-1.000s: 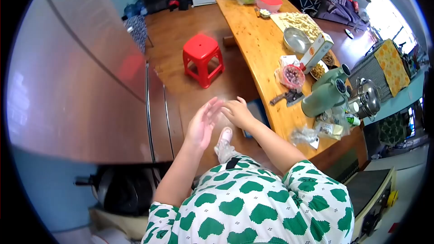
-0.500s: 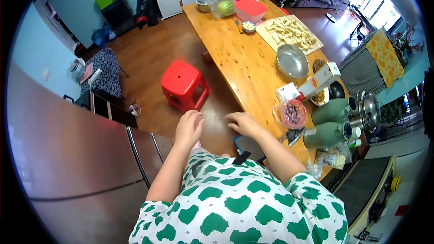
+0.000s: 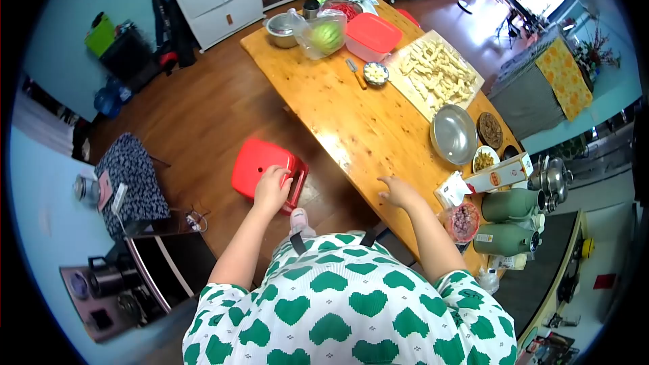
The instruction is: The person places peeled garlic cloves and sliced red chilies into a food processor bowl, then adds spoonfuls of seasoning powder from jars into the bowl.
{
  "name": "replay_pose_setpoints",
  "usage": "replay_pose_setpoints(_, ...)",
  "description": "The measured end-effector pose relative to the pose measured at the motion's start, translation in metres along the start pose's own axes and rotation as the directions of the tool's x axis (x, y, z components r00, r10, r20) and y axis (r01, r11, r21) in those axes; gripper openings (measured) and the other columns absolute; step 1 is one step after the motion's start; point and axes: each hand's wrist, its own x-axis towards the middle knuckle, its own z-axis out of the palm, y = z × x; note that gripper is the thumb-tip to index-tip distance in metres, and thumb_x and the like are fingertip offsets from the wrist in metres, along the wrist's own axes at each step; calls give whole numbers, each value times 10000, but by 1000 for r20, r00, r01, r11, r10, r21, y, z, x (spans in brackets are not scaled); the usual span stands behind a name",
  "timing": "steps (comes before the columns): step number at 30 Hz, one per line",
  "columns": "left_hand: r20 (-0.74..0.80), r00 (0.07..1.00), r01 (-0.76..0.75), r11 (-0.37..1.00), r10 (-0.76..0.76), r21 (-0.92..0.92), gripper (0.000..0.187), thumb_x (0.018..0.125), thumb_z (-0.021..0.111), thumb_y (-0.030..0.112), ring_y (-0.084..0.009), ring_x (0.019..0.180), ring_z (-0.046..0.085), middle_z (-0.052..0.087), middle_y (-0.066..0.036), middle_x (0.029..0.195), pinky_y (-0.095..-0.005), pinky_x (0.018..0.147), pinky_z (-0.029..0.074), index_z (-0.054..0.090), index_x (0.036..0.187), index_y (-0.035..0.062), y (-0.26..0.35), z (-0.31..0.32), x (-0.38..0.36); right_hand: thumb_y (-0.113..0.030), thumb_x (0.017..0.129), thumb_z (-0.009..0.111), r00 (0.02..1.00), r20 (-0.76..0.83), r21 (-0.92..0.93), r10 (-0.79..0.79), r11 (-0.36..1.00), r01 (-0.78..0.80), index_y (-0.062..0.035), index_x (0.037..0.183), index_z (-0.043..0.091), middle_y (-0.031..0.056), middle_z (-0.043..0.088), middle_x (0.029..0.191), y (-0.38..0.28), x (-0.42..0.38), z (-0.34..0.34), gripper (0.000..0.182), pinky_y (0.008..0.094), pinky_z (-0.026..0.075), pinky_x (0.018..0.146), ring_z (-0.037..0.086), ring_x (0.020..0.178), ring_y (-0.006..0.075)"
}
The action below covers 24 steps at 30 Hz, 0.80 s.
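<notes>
My left hand (image 3: pixel 272 190) is held out with loosely curved fingers and nothing in it. In this view it overlaps the right side of a red plastic stool (image 3: pixel 255 157) standing on the floor. My right hand (image 3: pixel 400 193), fingers apart, hovers over the near edge of the wooden table (image 3: pixel 324 111) and holds nothing. Nearest to it on the table are a white tissue pack (image 3: pixel 451 190), a pink bowl of purplish pieces (image 3: pixel 462 222) and a large metal bowl (image 3: pixel 453 134).
Several pale strips lie on a board (image 3: pixel 414 96). Farther back are a pink lidded container (image 3: pixel 373 35), a bagged green melon (image 3: pixel 326 37) and a small knife (image 3: pixel 357 74). Two green flasks (image 3: pixel 508 238) stand at the right. A cloth-covered table (image 3: pixel 132 177) is at the left.
I have moved forward, so the stool and table are closer and the fridge has left the view. My hands are farther apart, the right one now over the table edge.
</notes>
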Motion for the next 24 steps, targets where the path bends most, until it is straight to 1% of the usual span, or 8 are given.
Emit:
replay_pose_setpoints(6, 167, 981, -82, 988, 103, -127, 241, 910, 721, 178, -371, 1104, 644, 661, -154, 1186, -437, 947, 533, 707, 1110, 45, -7, 26, 102, -274, 970, 689, 998, 5, 205, 66, 976, -65, -129, 1459, 559, 198, 587, 1450, -35, 68, -31, 526, 441, 442, 1134, 553, 1338, 375)
replay_pose_setpoints(10, 198, 958, -176, 971, 207, -164, 283, 915, 709, 153, -358, 1043, 667, 663, -173, 1171, -419, 914, 545, 683, 1170, 35, 4, 59, 167, -279, 958, 701, 999, 32, 222, 25, 975, -31, -116, 1456, 562, 210, 594, 1438, -11, 112, -28, 542, 442, 445, 1130, 562, 1328, 382)
replay_pose_setpoints(13, 285, 956, 14, 959, 70, -283, 302, 912, 707, 155, -355, 1001, 684, 659, -183, 1195, -415, 893, 554, 682, 1188, 34, 26, 68, 203, -272, 946, 719, 997, 70, 213, 16, 977, -31, -97, 1446, 571, 229, 623, 1395, 14, 144, -30, 550, 445, 461, 1111, 577, 1306, 394)
replay_pose_setpoints(15, 257, 962, -26, 970, 90, -242, 380, 923, 718, 197, -341, 982, 697, 661, -205, 1218, -399, 887, 564, 661, 1257, 26, 25, 81, 229, -270, 943, 724, 991, 134, 229, 27, 972, -57, -96, 1442, 575, 231, 634, 1381, 26, 160, -37, 550, 444, 464, 1107, 587, 1296, 392)
replay_pose_setpoints(18, 224, 965, -96, 978, 137, -185, 481, 944, 741, 238, -302, 988, 695, 658, -214, 1226, -386, 873, 567, 606, 1338, -3, 18, 103, 259, -263, 952, 719, 996, 72, 404, 59, 911, -83, -90, 1450, 567, 225, 648, 1364, 40, 178, -42, 548, 423, 481, 1085, 610, 1266, 368)
replay_pose_setpoints(21, 219, 973, -20, 977, 68, -212, 550, 934, 751, 220, -294, 1000, 680, 637, -218, 1269, -381, 883, 560, 554, 1398, 1, 34, 96, 287, -264, 963, 714, 993, 79, 515, 92, 849, -119, -89, 1466, 554, 213, 660, 1346, 27, 190, -78, 556, 402, 507, 1044, 643, 1210, 331)
replay_pose_setpoints(22, 186, 976, -69, 973, 111, -220, 666, 907, 779, 206, -288, 1035, 650, 580, -213, 1343, -377, 907, 551, 479, 1468, 7, 30, 95, 301, -258, 965, 714, 998, 31, 509, 53, 859, -61, -90, 1479, 540, 196, 658, 1349, 37, 206, -68, 567, 392, 528, 1006, 666, 1143, 313)
replay_pose_setpoints(24, 117, 993, 14, 978, 11, -208, 790, 881, 788, 216, -330, 1126, 626, 512, -244, 1409, -406, 967, 533, 389, 1528, 2, 35, 80, 327, -231, 970, 708, 999, -5, 571, 45, 820, -34, -91, 1482, 536, 175, 654, 1354, 37, 219, -71, 558, 381, 537, 983, 677, 1103, 285)
